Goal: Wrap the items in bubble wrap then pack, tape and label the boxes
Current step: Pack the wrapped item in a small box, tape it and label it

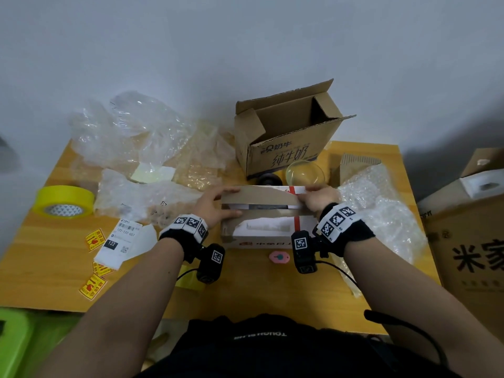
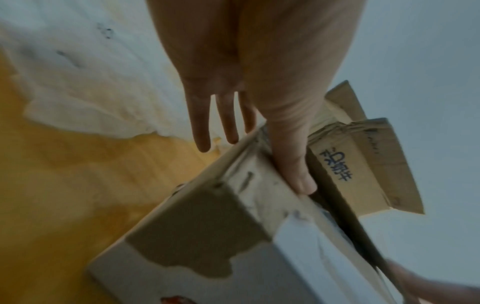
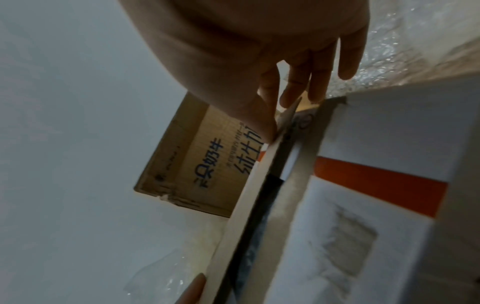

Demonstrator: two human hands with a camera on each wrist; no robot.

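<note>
A small white and brown box (image 1: 261, 230) with a red stripe lies at the middle of the yellow table (image 1: 245, 290). Its two long top flaps nearly meet, with a dark slit between them. My left hand (image 1: 226, 201) rests at the box's left end: the thumb (image 2: 298, 174) lies along a flap edge and the straight fingers (image 2: 202, 127) hang past the box's side. My right hand (image 1: 308, 196) pinches the far flap (image 3: 249, 205) at the right end between thumb and fingers. What is inside the box is hidden.
An open brown carton (image 1: 286, 137) stands behind the box, with a glass bowl (image 1: 305, 173) and a black object (image 1: 270, 180) in front of it. Bubble wrap (image 1: 381, 208) lies right and bubble wrap (image 1: 131, 132) left. Yellow tape roll (image 1: 64, 201), labels (image 1: 120, 241) and stickers (image 1: 92, 286) lie left.
</note>
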